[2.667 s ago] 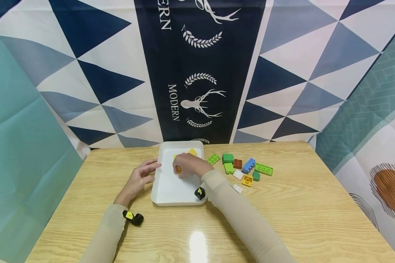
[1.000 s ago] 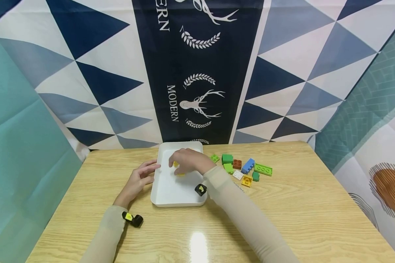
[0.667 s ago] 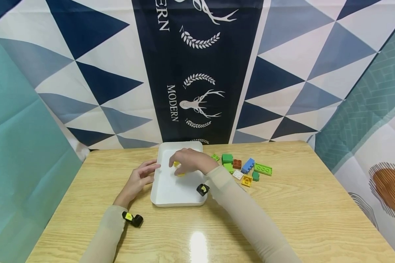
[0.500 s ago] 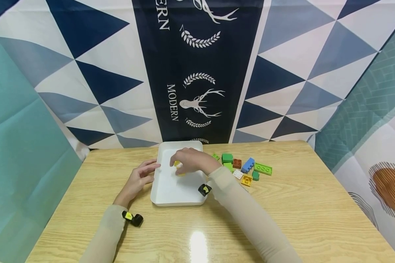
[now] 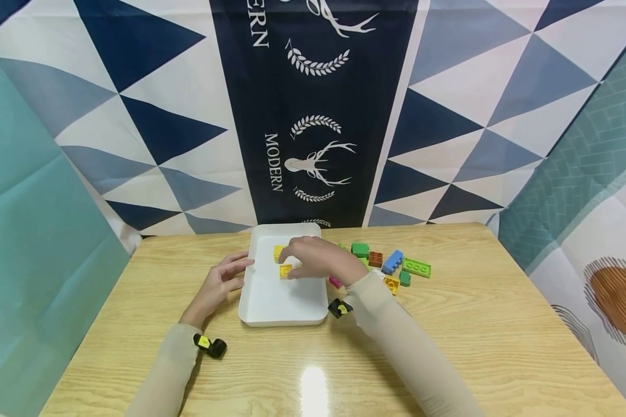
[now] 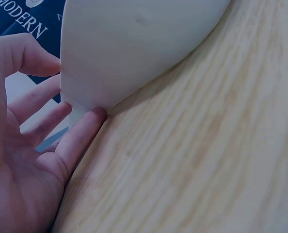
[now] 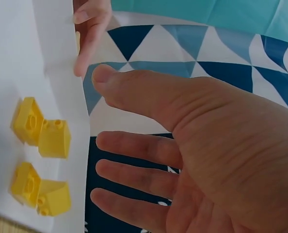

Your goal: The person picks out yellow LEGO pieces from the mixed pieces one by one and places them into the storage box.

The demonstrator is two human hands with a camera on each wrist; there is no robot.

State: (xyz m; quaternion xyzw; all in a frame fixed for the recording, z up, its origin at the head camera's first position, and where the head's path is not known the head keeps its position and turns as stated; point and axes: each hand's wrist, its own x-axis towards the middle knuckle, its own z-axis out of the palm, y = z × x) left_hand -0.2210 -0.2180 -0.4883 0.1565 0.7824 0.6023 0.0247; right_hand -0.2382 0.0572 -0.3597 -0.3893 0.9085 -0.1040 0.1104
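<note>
Yellow toy bricks (image 5: 285, 271) sit in the white tray (image 5: 271, 304); the right wrist view shows several yellow bricks (image 7: 55, 139) grouped in two pairs. Above the tray's right part hovers my right hand (image 5: 313, 258), thumb and fingers spread apart and holding nothing, as the right wrist view (image 7: 221, 131) confirms. In the head view it covers the tray's far right corner. My left hand (image 5: 223, 281) rests at the tray's left side, relaxed fingertips against the wall and rim. Close up, the left wrist view has the left hand (image 6: 32, 160) touching the tray's outer wall (image 6: 134, 48).
Right of the tray lie loose toy bricks on the wooden table (image 5: 475, 324): a green brick (image 5: 360, 249), a brown brick (image 5: 375, 259), a blue brick (image 5: 393, 262), a lime plate (image 5: 416, 267), a yellow piece (image 5: 392, 284) and a pink piece (image 5: 335, 282). A patterned cloth (image 5: 188, 116) hangs behind.
Over the tray, my right hand has opened from a curled pose and shifted right, uncovering yellow bricks. A pink piece now shows beside the tray. My left hand stays put.
</note>
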